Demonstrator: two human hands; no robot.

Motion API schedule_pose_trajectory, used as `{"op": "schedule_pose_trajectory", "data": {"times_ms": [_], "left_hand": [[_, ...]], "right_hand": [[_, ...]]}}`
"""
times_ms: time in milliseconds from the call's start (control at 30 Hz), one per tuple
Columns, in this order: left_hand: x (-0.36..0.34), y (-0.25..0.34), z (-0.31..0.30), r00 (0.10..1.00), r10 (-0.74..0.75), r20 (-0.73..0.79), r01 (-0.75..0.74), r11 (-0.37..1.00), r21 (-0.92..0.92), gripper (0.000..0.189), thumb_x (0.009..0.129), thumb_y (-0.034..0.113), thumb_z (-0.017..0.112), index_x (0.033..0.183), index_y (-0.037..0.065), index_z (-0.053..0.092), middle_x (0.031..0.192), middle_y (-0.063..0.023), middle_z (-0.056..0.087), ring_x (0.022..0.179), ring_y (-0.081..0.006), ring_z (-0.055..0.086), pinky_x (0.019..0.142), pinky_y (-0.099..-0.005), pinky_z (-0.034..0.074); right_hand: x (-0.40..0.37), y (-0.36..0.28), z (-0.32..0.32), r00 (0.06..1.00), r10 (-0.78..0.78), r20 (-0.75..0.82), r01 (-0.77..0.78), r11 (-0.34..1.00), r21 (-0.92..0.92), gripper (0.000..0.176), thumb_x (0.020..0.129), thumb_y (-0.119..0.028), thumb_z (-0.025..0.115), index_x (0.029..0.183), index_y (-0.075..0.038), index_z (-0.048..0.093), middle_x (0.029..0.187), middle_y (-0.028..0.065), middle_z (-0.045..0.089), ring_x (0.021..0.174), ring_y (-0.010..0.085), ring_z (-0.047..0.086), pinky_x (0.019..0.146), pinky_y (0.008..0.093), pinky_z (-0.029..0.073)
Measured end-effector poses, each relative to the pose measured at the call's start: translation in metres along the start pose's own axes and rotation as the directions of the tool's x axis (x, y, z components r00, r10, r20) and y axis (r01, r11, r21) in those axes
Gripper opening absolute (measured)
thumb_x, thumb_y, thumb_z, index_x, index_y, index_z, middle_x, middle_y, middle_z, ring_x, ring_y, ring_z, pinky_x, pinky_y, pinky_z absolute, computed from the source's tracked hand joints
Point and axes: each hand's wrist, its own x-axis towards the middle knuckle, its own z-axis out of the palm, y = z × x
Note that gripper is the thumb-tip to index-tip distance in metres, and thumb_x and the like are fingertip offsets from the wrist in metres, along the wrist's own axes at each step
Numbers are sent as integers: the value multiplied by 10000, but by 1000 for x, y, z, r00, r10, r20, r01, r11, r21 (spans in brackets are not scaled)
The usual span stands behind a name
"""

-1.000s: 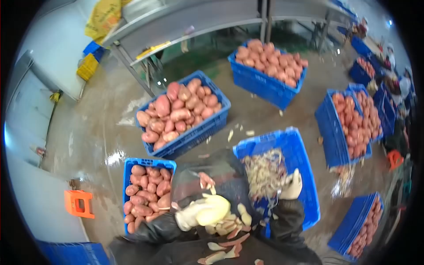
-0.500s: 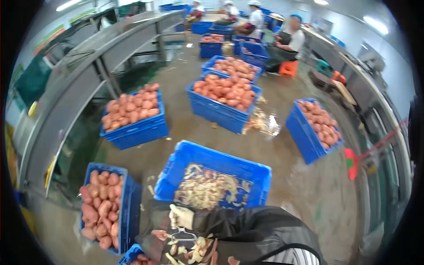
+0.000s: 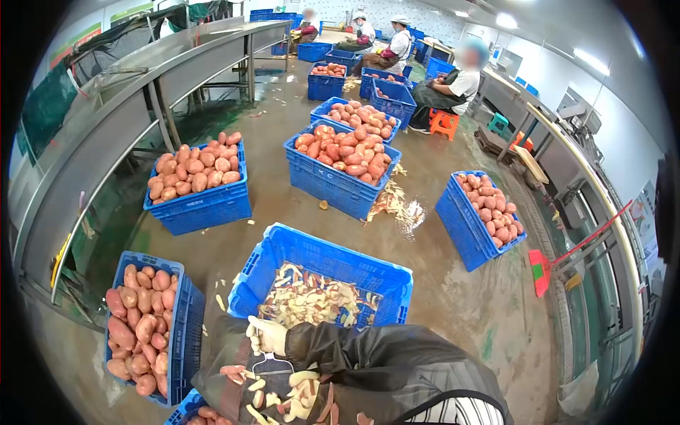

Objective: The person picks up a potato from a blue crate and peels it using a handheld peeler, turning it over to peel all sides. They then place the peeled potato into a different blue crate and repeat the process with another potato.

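My right hand (image 3: 267, 336), in a pale glove, reaches across from the right over my dark apron (image 3: 223, 354). Its fingers are closed round a peeler (image 3: 273, 363), whose metal frame points down towards my lap. Potato peelings (image 3: 301, 389) lie scattered on the apron just below the blade. In front of the hand stands a blue crate (image 3: 340, 253) with a heap of potato peelings (image 3: 312, 296) on its bottom. My left hand is out of view.
Crates of red-skinned potatoes stand left (image 3: 193, 319), farther left (image 3: 205, 212), ahead (image 3: 333, 180) and right (image 3: 489, 256). A red dustpan (image 3: 540, 273) is on the right. Several people sit at the back, one on an orange stool (image 3: 444, 124). Peelings (image 3: 393, 202) litter the wet floor.
The view has shifted, so the crates and floor appear farther left. My right hand still grips the peeler above my lap, and the picture is sharper.
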Motion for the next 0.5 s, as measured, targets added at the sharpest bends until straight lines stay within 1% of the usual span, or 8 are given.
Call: {"op": "schedule_pose_trajectory", "data": {"times_ms": [100,167,233,267,333,433,467,500], "left_hand": [[6,0,2,999,7,-39,-7,1000,16,529,802,405,500,1117,-16,448,960,-158,486,872,-289,483,755,-340,420],[8,2,0,996,7,-91,-6,1000,19,514,807,381,509,1133,-11,442,992,-153,483,903,-284,480,776,-335,418],[14,1,-7,987,20,-161,-18,1000,15,502,812,358,517,1148,-7,437,1025,-147,479,933,-280,477,796,-330,415],[14,0,-6,979,26,-200,-27,1000,-1,497,815,346,522,1156,-4,434,1041,-145,478,948,-278,475,807,-327,414],[12,-2,-12,960,33,-280,-49,998,-49,487,820,322,531,1172,0,428,1073,-140,474,978,-273,472,827,-322,411],[-6,-16,0,938,-52,-344,-52,956,-288,477,828,286,544,1195,7,420,1121,-132,469,1024,-267,468,858,-314,408],[-24,-22,12,941,-124,-316,-19,910,-413,475,831,275,548,1203,9,417,1137,-129,467,1039,-264,466,868,-312,406],[-38,-20,27,939,-226,-259,37,816,-576,474,834,263,553,1210,12,414,1153,-127,466,1054,-262,465,878,-309,405]], "right_hand": [[-2,-2,4,998,-10,-57,11,1000,12,393,885,-469,494,774,-96,545,580,25,510,541,206,536,532,363,472],[-7,-8,10,999,-11,-33,11,1000,4,405,879,-489,490,760,-106,543,599,22,503,577,200,541,557,358,477],[-19,-14,32,998,-44,-41,48,994,95,430,908,-478,429,741,-97,537,629,26,511,639,196,547,616,338,475],[-31,-16,52,981,-144,127,127,983,130,458,914,-498,392,730,-98,517,642,27,506,665,196,543,625,341,470],[-52,-17,100,968,-176,179,134,965,224,481,926,-504,347,728,-94,500,620,32,489,607,199,520,612,350,456],[-73,-35,131,972,-119,201,64,964,257,484,929,-503,340,715,-96,488,567,34,454,544,193,486,567,335,422],[-76,-47,126,952,-62,298,-33,952,305,380,911,-397,481,730,-64,468,611,50,512,534,195,506,547,343,438],[-68,-48,106,952,34,303,-156,909,388,380,911,-397,481,730,-64,468,611,50,512,534,195,506,547,343,438]]}}
